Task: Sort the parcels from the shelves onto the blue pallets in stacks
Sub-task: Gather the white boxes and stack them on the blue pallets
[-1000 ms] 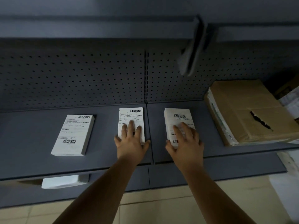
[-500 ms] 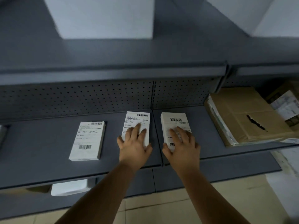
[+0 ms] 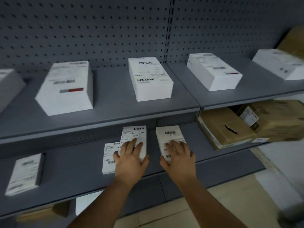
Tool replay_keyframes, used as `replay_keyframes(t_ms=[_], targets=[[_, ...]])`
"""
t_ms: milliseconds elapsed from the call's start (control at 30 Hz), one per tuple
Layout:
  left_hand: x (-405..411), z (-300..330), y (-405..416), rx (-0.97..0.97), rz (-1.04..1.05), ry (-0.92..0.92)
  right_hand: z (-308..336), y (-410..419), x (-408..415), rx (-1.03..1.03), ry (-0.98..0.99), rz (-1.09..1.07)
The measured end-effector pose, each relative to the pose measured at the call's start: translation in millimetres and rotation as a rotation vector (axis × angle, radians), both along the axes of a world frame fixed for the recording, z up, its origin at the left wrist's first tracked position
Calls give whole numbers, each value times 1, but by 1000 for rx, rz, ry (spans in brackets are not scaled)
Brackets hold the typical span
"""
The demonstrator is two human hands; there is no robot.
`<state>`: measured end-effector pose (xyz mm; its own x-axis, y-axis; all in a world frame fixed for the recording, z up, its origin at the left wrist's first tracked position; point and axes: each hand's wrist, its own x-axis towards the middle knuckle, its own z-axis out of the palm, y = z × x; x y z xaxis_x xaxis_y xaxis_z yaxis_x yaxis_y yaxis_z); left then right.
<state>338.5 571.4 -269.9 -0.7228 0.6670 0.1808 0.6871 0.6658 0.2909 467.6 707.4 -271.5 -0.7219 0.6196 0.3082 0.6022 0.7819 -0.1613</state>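
Observation:
Two small white labelled parcels lie side by side on the lower grey shelf [image 3: 74,170]. My left hand [image 3: 130,162] grips the left parcel [image 3: 133,134], fingers spread on top and thumb at its right edge. This parcel overlaps the corner of another white parcel [image 3: 109,158] to its left. On the right parcel [image 3: 169,134] my right hand [image 3: 177,158] holds the near end, with the thumb at the left edge. No blue pallet is in view.
A further white parcel [image 3: 24,173] sits far left on the same shelf. Several bigger white boxes, such as the middle one [image 3: 149,79], stand on the upper shelf. A torn brown carton [image 3: 227,127] fills the lower shelf at right. Tiled floor [image 3: 164,216] lies below.
The view has tilted up, so the upper shelf shows. My left hand's parcel has shifted left and now overlaps its neighbour. Both hands have stayed on their parcels.

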Motion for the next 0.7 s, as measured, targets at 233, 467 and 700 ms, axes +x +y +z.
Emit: replay_keyframes(t_ms=[233,467,700], targets=[[25,48,-66,0,-22,-11,47,-68,13,49,47,44],[67,96,-164,-21,22,-37,86,-157,46,25,88,62],[99,140,-266,-2,66,31,130,-246,62,29,157,111]])
